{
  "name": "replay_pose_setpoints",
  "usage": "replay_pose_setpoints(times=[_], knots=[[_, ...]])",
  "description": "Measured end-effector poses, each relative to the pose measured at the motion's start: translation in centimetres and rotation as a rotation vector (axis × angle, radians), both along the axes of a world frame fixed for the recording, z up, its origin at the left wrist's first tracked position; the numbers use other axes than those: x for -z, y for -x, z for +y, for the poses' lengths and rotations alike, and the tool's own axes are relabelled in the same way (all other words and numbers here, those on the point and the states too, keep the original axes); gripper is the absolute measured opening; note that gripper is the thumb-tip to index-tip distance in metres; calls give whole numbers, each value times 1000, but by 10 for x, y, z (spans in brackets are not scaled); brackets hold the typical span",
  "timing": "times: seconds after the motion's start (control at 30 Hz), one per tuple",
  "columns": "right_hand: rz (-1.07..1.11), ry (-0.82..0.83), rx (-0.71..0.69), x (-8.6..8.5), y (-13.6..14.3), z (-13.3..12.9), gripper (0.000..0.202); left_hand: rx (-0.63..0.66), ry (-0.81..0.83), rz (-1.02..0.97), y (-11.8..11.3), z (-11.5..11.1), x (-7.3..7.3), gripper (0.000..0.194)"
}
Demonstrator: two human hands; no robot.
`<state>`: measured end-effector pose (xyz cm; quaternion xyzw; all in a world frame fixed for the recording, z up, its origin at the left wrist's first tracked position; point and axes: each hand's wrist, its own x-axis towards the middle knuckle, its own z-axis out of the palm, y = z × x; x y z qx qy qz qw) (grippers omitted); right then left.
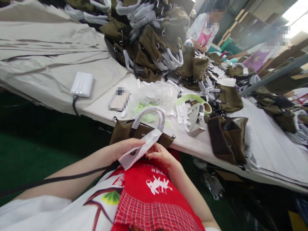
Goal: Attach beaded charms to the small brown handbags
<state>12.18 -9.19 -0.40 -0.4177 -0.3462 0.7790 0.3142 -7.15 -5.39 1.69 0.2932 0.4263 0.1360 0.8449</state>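
- Currently, a translucent plastic pouch (pixel 139 151) is held over the lap, between the 2 hands and just in front of an olive-brown handbag (pixel 120 131).
- By the left hand (pixel 130 147) the pouch seems to be pinched lightly; its fingertips are partly covered. The fingers of the right hand (pixel 160 155) are bent and drawn together at the other side; what is pinched there cannot be told.
- The handbag is placed at the edge of the white worktable (pixel 271 141). In my judgement, it could be pulled down if it were pushed by a forearm, or if the black strap (pixel 79 175) beside the left arm were caught; whether the 2 are joined cannot be seen.
- The thin pouch could be torn or creased if it were stretched too strongly, and it could be dropped if the light pinch were loosened.
- By the wrapped handles (pixel 161 119), which are raised close by, the pouch might be snagged.
- On the red apron (pixel 134 183), a large white figure (pixel 158 185) is printed, with small Chinese-looking characters (pixel 157 170) above it; these cannot be read surely.
- Dark marks are seen at the pouch, but whether they are printed cannot be told. No brand can be read on the handbag.
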Motion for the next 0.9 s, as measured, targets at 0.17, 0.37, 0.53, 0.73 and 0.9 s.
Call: replay_pose_setpoints(times=[0.17,0.37,0.53,0.73,0.9], knots=[[-85,39,20,10,25,-3,37,175,-397,197,38,-7,-19,71],[-64,84,114,14,62,8,44,110,-896,607,55,-24,-29,79],[-38,186,204,3,73,16,34,55,-990,564,61,-25,-20,58],[-134,221,299,0,80,20,21,98,-1038,393,64,-18,-21,32],[-86,259,311,-2,80,17,18,169,-956,319,71,-14,-27,31]])
